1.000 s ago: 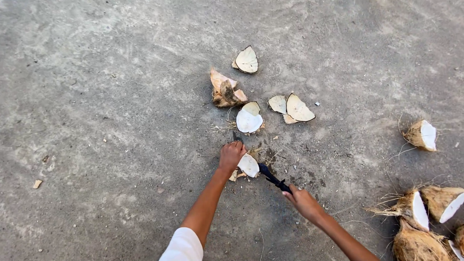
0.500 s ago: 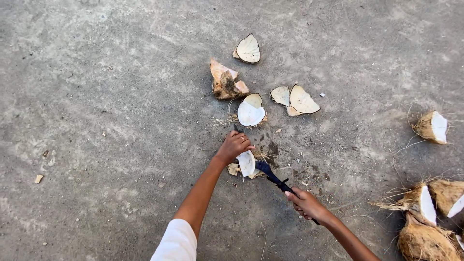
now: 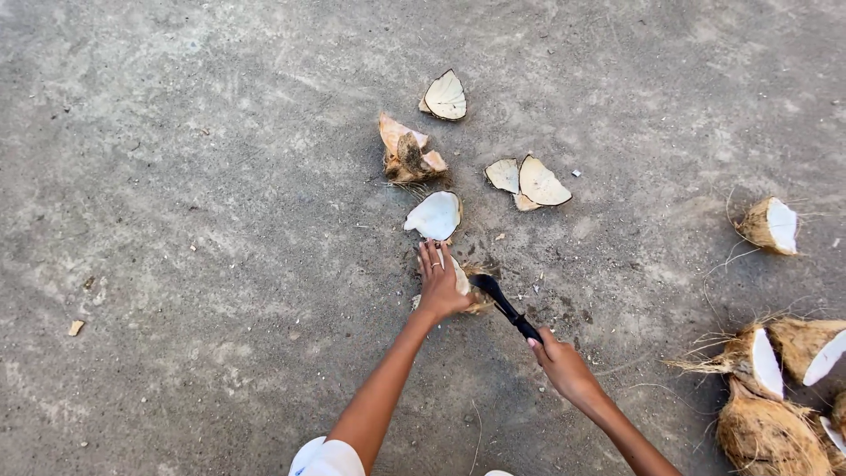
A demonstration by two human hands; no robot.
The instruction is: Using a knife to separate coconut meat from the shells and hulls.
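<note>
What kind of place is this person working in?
Probably an outdoor yard where coconuts get split: bare concrete ground, broken coconut pieces lying about, and husked coconut halves piled at the right.

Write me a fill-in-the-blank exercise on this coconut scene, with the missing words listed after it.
1. The left hand presses flat on a piece of ____ on the ground.
2. The right hand grips the dark tool by its ____.
3. The unopened husked coconuts lie at the ____ edge of the view.
4. The ground is bare grey ____.

Missing words: coconut; handle; right; concrete
</note>
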